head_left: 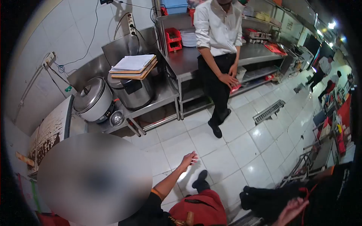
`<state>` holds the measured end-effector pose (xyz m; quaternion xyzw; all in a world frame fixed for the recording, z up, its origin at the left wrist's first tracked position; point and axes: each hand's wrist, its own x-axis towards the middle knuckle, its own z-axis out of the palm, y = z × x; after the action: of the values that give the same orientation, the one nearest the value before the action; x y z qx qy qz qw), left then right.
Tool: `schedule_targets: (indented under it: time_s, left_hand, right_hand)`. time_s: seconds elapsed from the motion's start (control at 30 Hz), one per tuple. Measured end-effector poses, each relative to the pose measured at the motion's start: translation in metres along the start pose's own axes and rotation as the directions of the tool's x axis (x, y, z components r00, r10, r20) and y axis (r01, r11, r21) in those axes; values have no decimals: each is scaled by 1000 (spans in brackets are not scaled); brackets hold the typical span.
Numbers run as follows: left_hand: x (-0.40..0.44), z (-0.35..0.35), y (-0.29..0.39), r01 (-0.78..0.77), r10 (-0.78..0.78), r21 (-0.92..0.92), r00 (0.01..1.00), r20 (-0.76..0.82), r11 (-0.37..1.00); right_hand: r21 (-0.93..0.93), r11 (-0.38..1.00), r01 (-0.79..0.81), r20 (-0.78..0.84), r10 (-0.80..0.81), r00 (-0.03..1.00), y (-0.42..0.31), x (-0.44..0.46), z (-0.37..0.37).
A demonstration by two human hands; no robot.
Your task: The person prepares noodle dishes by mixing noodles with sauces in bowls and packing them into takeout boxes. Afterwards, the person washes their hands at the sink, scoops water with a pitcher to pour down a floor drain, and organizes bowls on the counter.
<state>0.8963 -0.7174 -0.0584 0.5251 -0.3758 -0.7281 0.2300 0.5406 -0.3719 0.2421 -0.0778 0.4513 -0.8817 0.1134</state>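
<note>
At the lower right, a hand that appears to be my right hand reaches up from the bottom edge. It is slightly blurred, its fingers stretched loosely, and I see nothing held in it. Close behind it is a thin red cord on a person in dark clothes; whether hand and cord touch, I cannot tell. My left hand is out of view. The bare forearm and hand at lower centre belong to a nearby co-worker with a black sleeve and red apron.
Another person in a white shirt stands by a steel counter. Papers lie on a large steel pot, beside a rice cooker and a metal bowl. A drain grate crosses the tiled floor. Further people stand far right.
</note>
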Motion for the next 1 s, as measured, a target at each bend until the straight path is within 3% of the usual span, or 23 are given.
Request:
schedule_targets:
  time_s: [0.07,0.13,0.17,0.23,0.27,0.33,0.37,0.4,0.47,0.57,0.6,0.63,0.73,0.8,0.93,1.0]
  left_hand:
    - [15,9,41,22,0,-231,996,92,973]
    - [24,11,63,-21,48,-263,994,97,964]
    - [33,4,74,-70,105,-276,988,114,959]
    - [44,-19,82,-58,80,-272,995,68,961]
    - [49,-29,84,-49,63,-255,997,48,966]
    - [61,-65,69,-43,28,-280,998,-58,959]
    - [87,-96,58,82,-137,-355,982,-131,931]
    - [102,-117,42,43,-84,-387,992,-89,921]
    - [111,-119,54,108,-205,-377,952,-227,920]
    - [155,-114,46,248,-306,-333,942,-135,910]
    - [171,-111,46,263,-274,-280,962,-1,923]
    - [193,-101,49,300,-299,-206,954,36,932]
    - [238,-34,80,354,-349,-37,932,95,935]
    - [268,21,104,326,-352,148,910,218,934]
    - [330,138,140,287,-330,192,909,255,938]
    - [357,192,147,326,-363,176,896,255,929]
  right_hand:
    - [-335,937,-96,-26,93,995,64,19,61]
    - [-299,918,-259,82,295,952,125,35,116]
    - [-352,900,-256,134,319,938,167,43,141]
    - [-452,819,-354,305,515,801,237,55,187]
    - [-540,758,-365,243,556,795,272,51,212]
    - [-746,640,-184,363,622,694,321,38,244]
    - [-796,592,123,539,602,589,338,27,271]
    - [-713,678,-178,506,674,539,355,26,267]
    - [-764,627,-149,436,674,596,369,18,260]
    - [-801,526,-285,189,675,713,368,24,226]
    - [-788,534,-306,166,663,730,374,31,209]
    - [-799,505,-326,89,636,767,377,42,187]
    - [-791,481,-378,-55,558,828,368,79,146]
    - [-777,483,-404,-123,513,849,363,108,130]
    - [-745,471,-473,-252,459,852,361,181,92]
    - [-658,569,-494,-256,447,857,359,225,84]
